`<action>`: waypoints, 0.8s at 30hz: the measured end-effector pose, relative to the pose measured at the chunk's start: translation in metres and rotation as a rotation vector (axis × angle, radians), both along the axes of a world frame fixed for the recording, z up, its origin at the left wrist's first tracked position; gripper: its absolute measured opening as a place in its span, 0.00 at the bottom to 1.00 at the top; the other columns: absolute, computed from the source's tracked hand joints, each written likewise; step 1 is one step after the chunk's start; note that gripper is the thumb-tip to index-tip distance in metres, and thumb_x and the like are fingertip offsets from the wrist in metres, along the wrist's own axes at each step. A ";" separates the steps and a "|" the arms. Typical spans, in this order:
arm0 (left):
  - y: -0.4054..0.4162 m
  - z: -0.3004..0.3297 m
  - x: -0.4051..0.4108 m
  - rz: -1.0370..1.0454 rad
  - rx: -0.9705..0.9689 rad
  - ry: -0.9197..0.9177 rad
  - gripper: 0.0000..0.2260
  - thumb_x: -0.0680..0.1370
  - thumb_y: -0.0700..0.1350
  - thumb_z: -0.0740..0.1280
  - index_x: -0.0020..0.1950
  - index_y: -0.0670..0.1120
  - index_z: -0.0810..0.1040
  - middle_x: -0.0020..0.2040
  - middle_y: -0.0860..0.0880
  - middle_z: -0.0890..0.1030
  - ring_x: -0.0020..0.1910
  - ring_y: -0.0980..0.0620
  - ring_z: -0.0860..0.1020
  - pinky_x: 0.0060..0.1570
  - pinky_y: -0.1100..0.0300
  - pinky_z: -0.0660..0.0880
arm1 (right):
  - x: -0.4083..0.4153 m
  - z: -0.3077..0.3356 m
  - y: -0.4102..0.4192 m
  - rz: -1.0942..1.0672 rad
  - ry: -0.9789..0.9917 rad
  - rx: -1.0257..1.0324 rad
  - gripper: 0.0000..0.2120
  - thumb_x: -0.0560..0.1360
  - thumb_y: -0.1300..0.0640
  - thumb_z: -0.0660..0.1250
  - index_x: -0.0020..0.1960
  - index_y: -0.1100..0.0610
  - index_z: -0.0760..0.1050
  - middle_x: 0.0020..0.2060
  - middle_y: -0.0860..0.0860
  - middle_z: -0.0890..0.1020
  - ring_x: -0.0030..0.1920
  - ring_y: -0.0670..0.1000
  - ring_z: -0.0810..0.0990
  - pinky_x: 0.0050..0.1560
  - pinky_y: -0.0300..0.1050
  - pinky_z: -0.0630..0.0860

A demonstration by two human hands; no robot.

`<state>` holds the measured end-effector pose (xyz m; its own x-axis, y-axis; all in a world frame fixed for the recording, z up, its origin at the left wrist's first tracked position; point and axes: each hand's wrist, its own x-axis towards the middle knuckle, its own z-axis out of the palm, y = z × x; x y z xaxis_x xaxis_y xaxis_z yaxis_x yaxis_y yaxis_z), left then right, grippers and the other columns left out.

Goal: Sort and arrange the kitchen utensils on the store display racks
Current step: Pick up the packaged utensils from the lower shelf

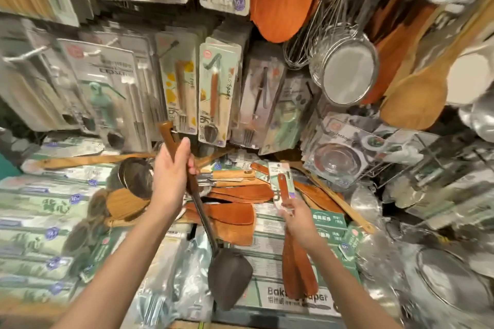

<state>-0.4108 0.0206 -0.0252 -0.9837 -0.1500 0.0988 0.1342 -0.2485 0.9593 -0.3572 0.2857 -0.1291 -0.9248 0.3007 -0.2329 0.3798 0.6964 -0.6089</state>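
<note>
Above glossy packets, left hand (171,176) grips steel spatula (229,278).

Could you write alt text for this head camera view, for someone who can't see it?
A person's left hand grips the wooden handle of a long metal spatula, blade hanging down, while the right hand holds a packaged utensil and wooden spatulas. Below lies a heap of loose wooden spatulas on boxed goods; packaged cutlery hangs behind.
</note>
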 end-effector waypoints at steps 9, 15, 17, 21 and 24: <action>0.029 -0.012 0.003 0.031 0.034 0.008 0.12 0.80 0.48 0.59 0.38 0.49 0.64 0.25 0.54 0.68 0.26 0.54 0.67 0.30 0.60 0.69 | -0.016 -0.043 0.009 -0.188 -0.063 -0.035 0.29 0.71 0.70 0.68 0.68 0.62 0.59 0.64 0.62 0.67 0.59 0.59 0.74 0.56 0.44 0.70; 0.039 -0.018 0.018 0.095 0.095 -0.108 0.14 0.80 0.42 0.61 0.35 0.47 0.64 0.22 0.55 0.66 0.22 0.56 0.65 0.27 0.61 0.65 | 0.007 -0.010 0.022 0.059 0.075 -0.401 0.37 0.73 0.73 0.63 0.73 0.56 0.48 0.53 0.47 0.74 0.59 0.53 0.75 0.57 0.47 0.74; 0.045 -0.015 0.025 0.124 0.143 -0.153 0.14 0.78 0.41 0.63 0.34 0.48 0.65 0.21 0.55 0.65 0.20 0.57 0.64 0.24 0.63 0.65 | 0.018 0.007 0.033 0.084 0.096 -0.495 0.36 0.72 0.74 0.64 0.72 0.57 0.50 0.58 0.49 0.74 0.60 0.52 0.75 0.56 0.48 0.75; 0.065 -0.005 0.045 0.122 0.176 -0.200 0.10 0.77 0.41 0.66 0.37 0.48 0.70 0.20 0.55 0.63 0.19 0.57 0.61 0.21 0.66 0.63 | 0.047 0.044 0.053 0.144 0.085 -0.599 0.34 0.71 0.76 0.66 0.71 0.57 0.57 0.59 0.57 0.77 0.53 0.49 0.79 0.43 0.34 0.76; 0.091 0.008 0.067 0.083 0.195 -0.205 0.07 0.76 0.43 0.68 0.39 0.49 0.73 0.21 0.56 0.63 0.19 0.57 0.61 0.21 0.66 0.63 | 0.065 0.078 0.060 0.220 0.084 -0.627 0.31 0.70 0.77 0.66 0.67 0.55 0.64 0.51 0.51 0.82 0.47 0.44 0.82 0.44 0.35 0.76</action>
<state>-0.3442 0.1112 -0.0176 -0.9637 -0.2274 -0.1396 -0.0300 -0.4274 0.9036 -0.2920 0.3460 -0.0514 -0.9718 -0.0654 -0.2265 0.2029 0.2570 -0.9449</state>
